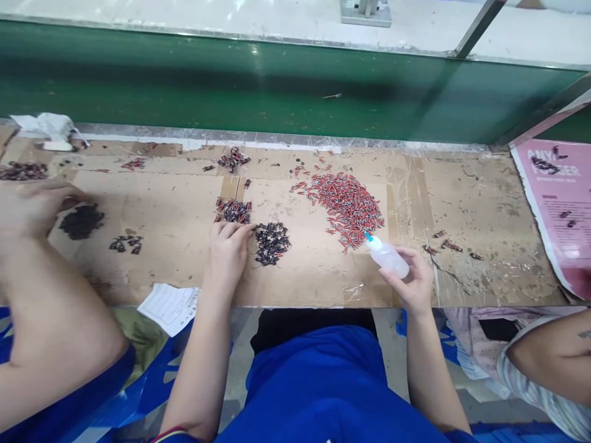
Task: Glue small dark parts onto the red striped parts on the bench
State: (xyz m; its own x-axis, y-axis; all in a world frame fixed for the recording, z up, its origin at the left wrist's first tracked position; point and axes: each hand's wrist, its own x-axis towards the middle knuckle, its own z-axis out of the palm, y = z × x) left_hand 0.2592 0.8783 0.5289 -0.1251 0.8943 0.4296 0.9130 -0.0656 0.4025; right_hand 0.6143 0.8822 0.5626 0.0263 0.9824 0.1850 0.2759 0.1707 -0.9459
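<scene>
My right hand [415, 277] is wrapped around a translucent squeeze bottle [388, 257] with a blue tip. The bottle is tilted, its tip at the lower edge of a big heap of small red-and-silver parts [348, 206]. My left hand [227, 249] rests on the cardboard with its fingers drawn together, fingertips at the left edge of a pile of small black parts [272, 244]. Whatever those fingers hold is too small to make out. Just beyond my left hand lies a cluster of dark-and-red parts [234, 211].
Cardboard [314, 286] covers the bench, backed by a green panel [286, 92]. At left, a co-worker's hand [34, 206] is by a black pile [82, 221]. A paper slip [168, 307] hangs over the front edge. A pink sheet [563, 215] lies at right, near another person's arm [554, 357].
</scene>
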